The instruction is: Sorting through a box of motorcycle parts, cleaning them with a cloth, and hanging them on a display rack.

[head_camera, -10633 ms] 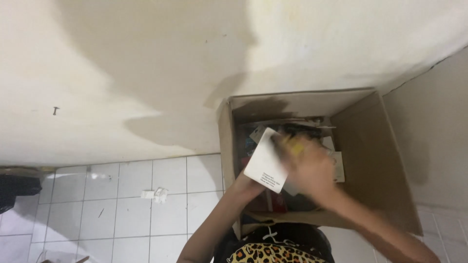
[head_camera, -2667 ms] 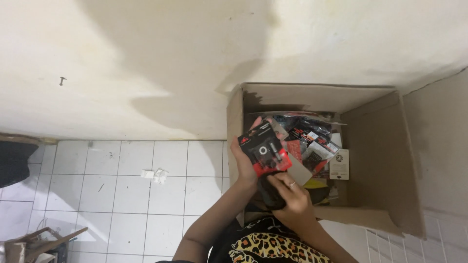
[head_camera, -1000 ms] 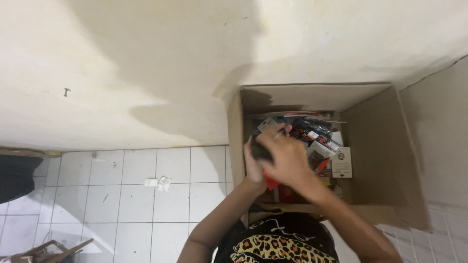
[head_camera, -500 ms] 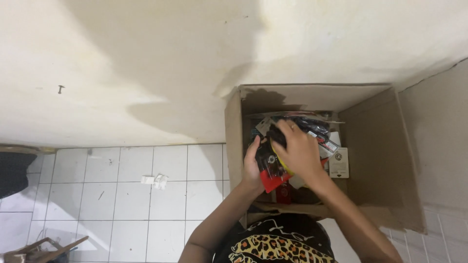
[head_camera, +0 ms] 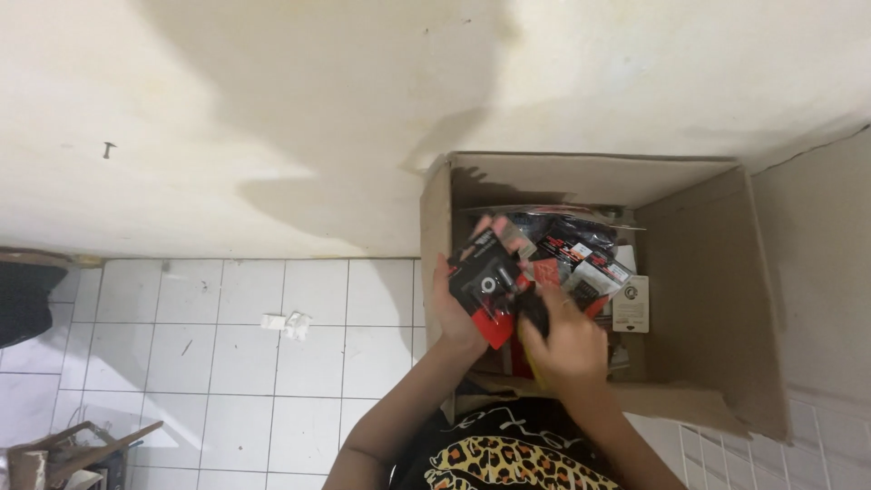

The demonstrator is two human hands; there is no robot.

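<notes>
An open brown cardboard box [head_camera: 708,272] stands on the floor against the wall, full of several small black-and-red packets [head_camera: 581,259]. My left hand [head_camera: 451,313] holds one black-and-red packet [head_camera: 490,286] tilted up over the box's left side. My right hand [head_camera: 562,340] is closed just to its right, low in the box, with something dark under its fingers; what it grips is hidden. A white tag [head_camera: 632,304] lies among the packets on the right.
A cream wall [head_camera: 272,118] rises behind the box. White floor tiles [head_camera: 227,345] spread to the left, with a small white scrap [head_camera: 286,323] on them. A dark object [head_camera: 27,290] sits at the far left and wooden pieces [head_camera: 73,449] at the lower left corner.
Both hands have drawn back toward me from deeper in the box. The packet in my left hand now stands uncovered, and my right hand has dropped lower right.
</notes>
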